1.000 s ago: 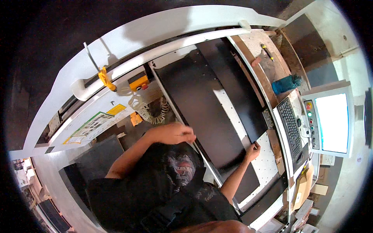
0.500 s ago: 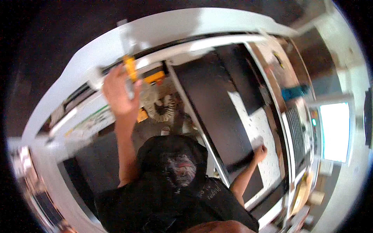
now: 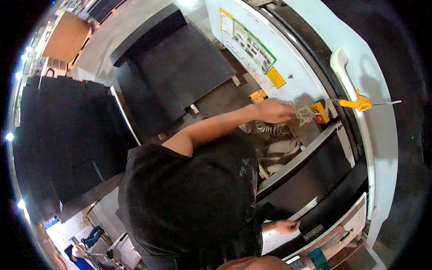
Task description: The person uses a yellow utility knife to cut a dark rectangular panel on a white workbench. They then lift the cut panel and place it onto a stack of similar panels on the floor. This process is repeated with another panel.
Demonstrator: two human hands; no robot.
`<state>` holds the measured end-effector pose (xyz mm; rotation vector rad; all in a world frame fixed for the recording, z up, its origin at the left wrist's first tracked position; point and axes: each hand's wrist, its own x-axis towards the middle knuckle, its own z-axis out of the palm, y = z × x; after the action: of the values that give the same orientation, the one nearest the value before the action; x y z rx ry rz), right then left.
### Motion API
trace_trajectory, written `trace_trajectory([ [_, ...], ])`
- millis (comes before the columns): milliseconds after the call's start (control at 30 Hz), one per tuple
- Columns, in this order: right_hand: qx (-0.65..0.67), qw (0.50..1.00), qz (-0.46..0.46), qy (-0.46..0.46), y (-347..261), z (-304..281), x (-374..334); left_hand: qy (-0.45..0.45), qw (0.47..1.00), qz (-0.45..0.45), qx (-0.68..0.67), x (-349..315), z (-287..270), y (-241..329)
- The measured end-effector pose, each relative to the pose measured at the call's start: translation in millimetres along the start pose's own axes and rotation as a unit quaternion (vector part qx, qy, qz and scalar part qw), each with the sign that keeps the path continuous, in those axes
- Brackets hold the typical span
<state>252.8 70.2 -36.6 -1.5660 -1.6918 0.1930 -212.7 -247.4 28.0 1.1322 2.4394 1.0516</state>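
Observation:
My left hand (image 3: pixel 273 111) is stretched out over the gap between the machine's end and the dark panels, with its fingers loosely extended and nothing seen in them. Just past its fingertips runs a pale coiled hose (image 3: pixel 306 115). A yellow air blow gun (image 3: pixel 356 104) with a thin metal nozzle lies across the white rail (image 3: pixel 345 81), apart from the hand. My right hand (image 3: pixel 287 227) is low over the machine bed, by a black panel (image 3: pixel 310 180) and a white strip (image 3: pixel 272 236). Its fingers are curled; whatever they may hold is hidden.
A yellow-orange box (image 3: pixel 321 112) is fixed beside the rail. Stacked black panels (image 3: pixel 72 144) stand at the left, and another dark stack (image 3: pixel 180 67) lies beyond my left arm. A teal object (image 3: pixel 319 259) sits on the wooden ledge (image 3: pixel 346 227) at lower right.
My view has swung round to the left. My left hand, at the yellow air blow gun before, has let go and drawn away from it. My right hand remains low over the bed.

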Motion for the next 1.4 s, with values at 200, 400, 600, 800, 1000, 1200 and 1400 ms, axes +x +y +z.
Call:
trace_trajectory([
  [200,0.143,0.889,-0.343,-0.269,-130,98,19,-0.201,0.862,-0.462,0.062,-297,138,-234],
  [400,0.108,0.824,-0.484,-0.275,-168,124,-4,-0.083,0.698,-0.711,-0.023,-562,157,-134],
  [600,0.122,0.883,-0.318,-0.324,-149,135,10,-0.014,0.628,-0.762,-0.159,-652,268,-41],
  [800,0.084,0.872,-0.347,-0.333,-163,117,-16,0.01,0.619,-0.744,-0.251,-674,328,-7],
  [1000,0.004,0.813,-0.455,-0.363,-194,66,-138,0.097,0.629,-0.721,-0.275,-708,324,-57],
  [1200,0.038,0.562,-0.496,-0.661,-161,37,-296,0.145,0.646,-0.7,-0.268,-768,274,-133],
  [1400,-0.166,0.427,-0.414,-0.787,-174,-42,-408,0.116,0.655,-0.694,-0.275,-823,281,-157],
])
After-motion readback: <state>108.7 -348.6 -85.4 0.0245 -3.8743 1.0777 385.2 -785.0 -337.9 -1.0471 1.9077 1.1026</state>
